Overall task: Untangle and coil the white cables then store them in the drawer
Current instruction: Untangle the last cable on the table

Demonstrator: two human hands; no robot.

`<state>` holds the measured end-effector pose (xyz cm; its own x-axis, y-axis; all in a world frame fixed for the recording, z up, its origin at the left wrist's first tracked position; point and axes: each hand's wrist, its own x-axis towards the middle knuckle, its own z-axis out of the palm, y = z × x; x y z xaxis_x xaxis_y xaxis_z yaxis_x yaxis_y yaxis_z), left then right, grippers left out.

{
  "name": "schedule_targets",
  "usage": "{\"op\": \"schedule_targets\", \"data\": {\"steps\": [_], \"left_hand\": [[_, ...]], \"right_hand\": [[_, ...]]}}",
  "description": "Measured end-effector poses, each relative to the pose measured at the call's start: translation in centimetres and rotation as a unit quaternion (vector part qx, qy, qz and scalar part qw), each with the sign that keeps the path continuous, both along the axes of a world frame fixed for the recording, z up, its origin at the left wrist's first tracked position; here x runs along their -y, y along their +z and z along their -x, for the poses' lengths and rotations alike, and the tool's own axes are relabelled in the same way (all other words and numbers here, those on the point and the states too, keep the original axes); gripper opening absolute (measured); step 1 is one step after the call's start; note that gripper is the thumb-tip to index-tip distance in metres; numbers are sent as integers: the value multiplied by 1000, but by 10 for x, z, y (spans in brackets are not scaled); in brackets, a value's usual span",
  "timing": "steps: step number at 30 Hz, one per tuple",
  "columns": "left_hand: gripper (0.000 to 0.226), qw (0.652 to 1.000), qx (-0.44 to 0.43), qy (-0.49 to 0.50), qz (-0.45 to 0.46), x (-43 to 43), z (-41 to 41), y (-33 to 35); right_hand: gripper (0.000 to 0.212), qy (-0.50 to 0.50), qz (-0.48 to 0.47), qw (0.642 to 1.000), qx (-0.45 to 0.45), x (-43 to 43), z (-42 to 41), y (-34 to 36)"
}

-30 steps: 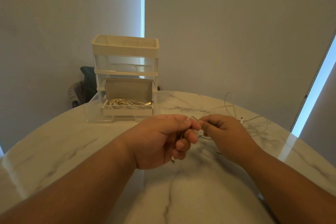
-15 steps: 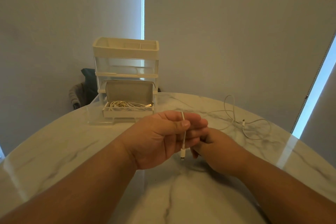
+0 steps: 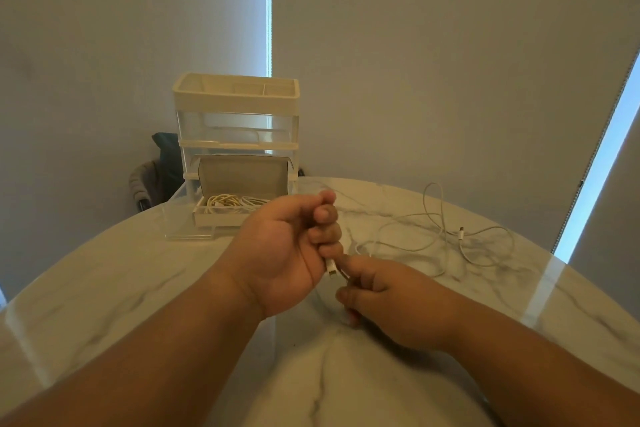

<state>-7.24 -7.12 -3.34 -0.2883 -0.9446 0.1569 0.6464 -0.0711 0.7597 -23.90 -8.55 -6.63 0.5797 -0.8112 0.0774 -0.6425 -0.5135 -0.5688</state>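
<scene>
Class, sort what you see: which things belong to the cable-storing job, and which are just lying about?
Job: left hand, right hand, white cable, open drawer, coiled cables inside.
Lying about: chair behind table, top tray.

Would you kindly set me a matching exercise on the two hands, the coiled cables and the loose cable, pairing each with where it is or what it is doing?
Things:
1. left hand
2. right hand
3. coiled cables
4. loose cable

Places or states:
A. lies in loops on the table
B. inside the open drawer
C. raised fist, with the plug poking out below
D. low over the table, pinching a strand

Pairs: 1-C, 2-D, 3-B, 4-A.
</scene>
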Motion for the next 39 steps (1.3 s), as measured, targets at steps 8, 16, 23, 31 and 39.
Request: {"op": "schedule_targets", "data": {"steps": [8,16,23,31,39], "left_hand": [[27,994,-21,108,8,4,-1,-1],[28,986,31,161,-9,10,-8,-1],[25,982,13,188,-31,12,-12,1],[26,976,106,190,6,7,-6,-1],[26,879,388,222,166,5,-7,-8]], "right_hand": [[30,58,-24,997,-33,-14,-12,4],[31,5,25,1000,-12,-11,-6,8],[30,13,33,999,-15,-9,-5,7],[29,17,55,998,-16,-11,-3,10],[15,-52,127,989,48,-8,3,15]]}}
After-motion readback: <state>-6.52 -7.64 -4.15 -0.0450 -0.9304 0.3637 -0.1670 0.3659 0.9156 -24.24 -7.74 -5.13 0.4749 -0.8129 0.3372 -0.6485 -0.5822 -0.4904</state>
